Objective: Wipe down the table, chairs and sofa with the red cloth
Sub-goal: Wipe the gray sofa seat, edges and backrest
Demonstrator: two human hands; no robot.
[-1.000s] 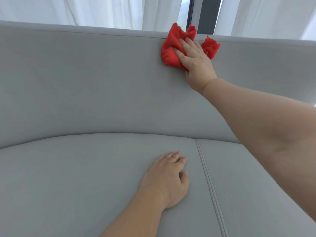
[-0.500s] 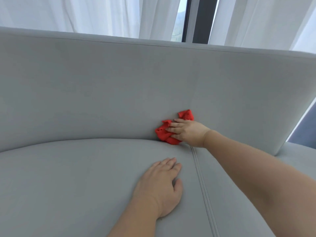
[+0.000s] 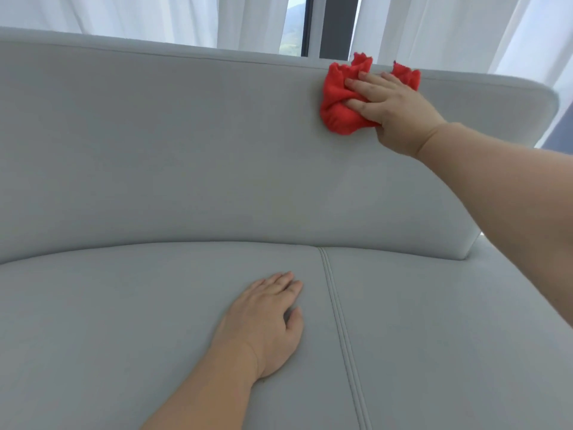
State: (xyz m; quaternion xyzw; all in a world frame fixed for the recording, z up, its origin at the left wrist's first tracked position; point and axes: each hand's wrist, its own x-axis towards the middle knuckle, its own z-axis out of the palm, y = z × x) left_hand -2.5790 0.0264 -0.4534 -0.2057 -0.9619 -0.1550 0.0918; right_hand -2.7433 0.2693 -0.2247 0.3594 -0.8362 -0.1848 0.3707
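Head view: right hand (image 3: pixel 393 110) presses a red cloth (image 3: pixel 338 110) against the sofa (image 3: pixel 186 150) backrest, upper right of frame.
Grip flat, fingers (image 3: pixel 356 83) spread; the cloth looks soft, light and bunched, best held under the palm.

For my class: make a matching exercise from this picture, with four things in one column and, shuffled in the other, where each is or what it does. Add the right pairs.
Column one
1. red cloth
2. left hand
3. right hand
4. curtains

Column two
a. lies flat on the seat cushion
b. bunched up near the top edge of the backrest
c. hang behind the backrest
d. presses the cloth against the backrest

Pairs: 1-b, 2-a, 3-d, 4-c
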